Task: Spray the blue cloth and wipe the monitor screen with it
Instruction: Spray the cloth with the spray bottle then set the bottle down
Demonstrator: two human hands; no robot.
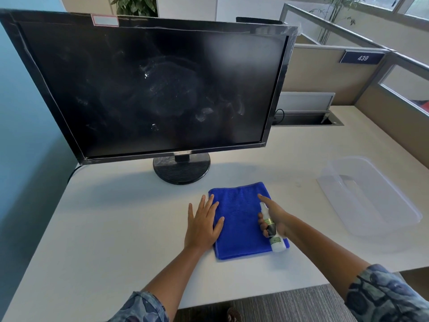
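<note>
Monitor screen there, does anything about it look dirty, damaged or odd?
Yes. The monitor screen is dark but smeared with whitish streaks and blotches, thickest around its middle and lower right. Wrinkled clear film clings to the frame, with a red-edged label at the top. No crack shows.

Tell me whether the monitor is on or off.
Off, it seems: the monitor screen is dark all over, showing only smears and reflections.
</note>
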